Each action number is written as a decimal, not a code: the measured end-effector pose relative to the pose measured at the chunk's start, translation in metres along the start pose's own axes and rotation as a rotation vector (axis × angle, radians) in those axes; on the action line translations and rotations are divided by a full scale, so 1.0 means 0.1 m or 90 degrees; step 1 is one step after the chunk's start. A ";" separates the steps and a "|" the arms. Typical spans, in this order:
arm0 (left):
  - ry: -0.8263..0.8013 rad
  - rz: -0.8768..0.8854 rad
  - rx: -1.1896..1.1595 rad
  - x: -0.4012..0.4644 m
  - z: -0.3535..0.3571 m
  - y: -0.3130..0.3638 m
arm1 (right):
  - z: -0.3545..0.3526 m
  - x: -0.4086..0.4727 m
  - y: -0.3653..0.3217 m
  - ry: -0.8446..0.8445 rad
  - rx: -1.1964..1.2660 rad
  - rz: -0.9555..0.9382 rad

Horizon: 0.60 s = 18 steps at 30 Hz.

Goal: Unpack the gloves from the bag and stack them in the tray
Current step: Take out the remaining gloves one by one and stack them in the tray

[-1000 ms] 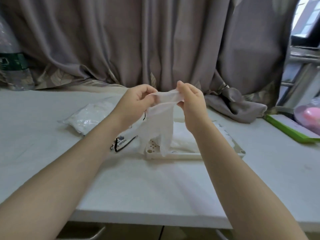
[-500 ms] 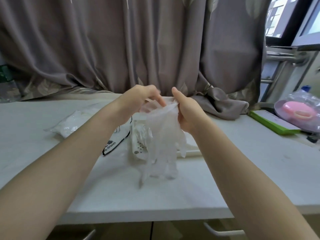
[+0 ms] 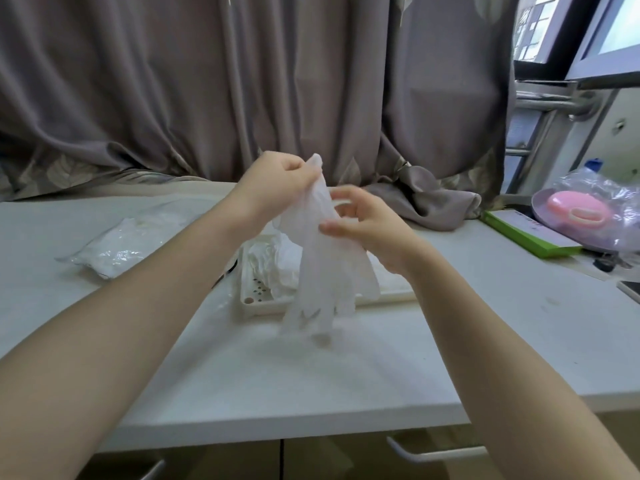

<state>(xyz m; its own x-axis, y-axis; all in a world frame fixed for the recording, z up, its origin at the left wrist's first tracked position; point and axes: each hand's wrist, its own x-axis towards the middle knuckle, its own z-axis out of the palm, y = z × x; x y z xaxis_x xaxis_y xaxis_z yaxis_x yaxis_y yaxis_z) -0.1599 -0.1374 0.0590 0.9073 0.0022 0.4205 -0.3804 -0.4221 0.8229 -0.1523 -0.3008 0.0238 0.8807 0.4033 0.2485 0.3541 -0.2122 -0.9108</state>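
The left hand (image 3: pixel 277 183) is pinching a glove (image 3: pixel 325 265) by its cuff, letting it hang above the tray (image 3: pixel 256 304) at 12 o'clock; the right hand (image 3: pixel 363 225) is pinching its side, smoothing it. Next, probably laying it flat on the gloves inside; the bag (image 3: pixel 117 245) is lying at 10 o'clock.

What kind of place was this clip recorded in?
Probably a home or dorm room, not a workshop: a white table pushed against draped grey curtains, a window at right, and a bagged pink container alongside.

Glove (image 3: pixel 325 268) thin translucent plastic; tray (image 3: pixel 256 304) matt white plastic.
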 end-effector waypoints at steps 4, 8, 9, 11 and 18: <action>0.036 -0.046 -0.118 0.13 -0.05 -0.15 | -0.21 -0.05 0.09 0.013 -0.003 0.012; 0.025 -0.108 -0.227 0.22 -0.06 -0.37 | -0.43 0.00 0.16 0.025 0.232 0.037; 0.015 -0.114 -0.238 0.24 -0.04 -0.41 | -0.46 0.02 0.17 0.034 0.250 0.041; 0.009 -0.109 -0.238 0.29 0.02 -0.45 | -0.50 0.09 0.19 0.069 0.236 0.056; 0.072 -0.111 -0.142 0.76 0.22 -0.58 | -0.79 0.61 0.42 0.238 -0.181 0.059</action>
<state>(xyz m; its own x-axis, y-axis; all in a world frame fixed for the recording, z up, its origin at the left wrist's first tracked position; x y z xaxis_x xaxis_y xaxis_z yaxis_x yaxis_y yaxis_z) -0.0649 -0.1328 0.0342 0.9417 0.1628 0.2943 -0.2613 -0.1972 0.9449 -0.0590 -0.3559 0.0270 0.9469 0.0344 0.3196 0.2950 -0.4880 -0.8215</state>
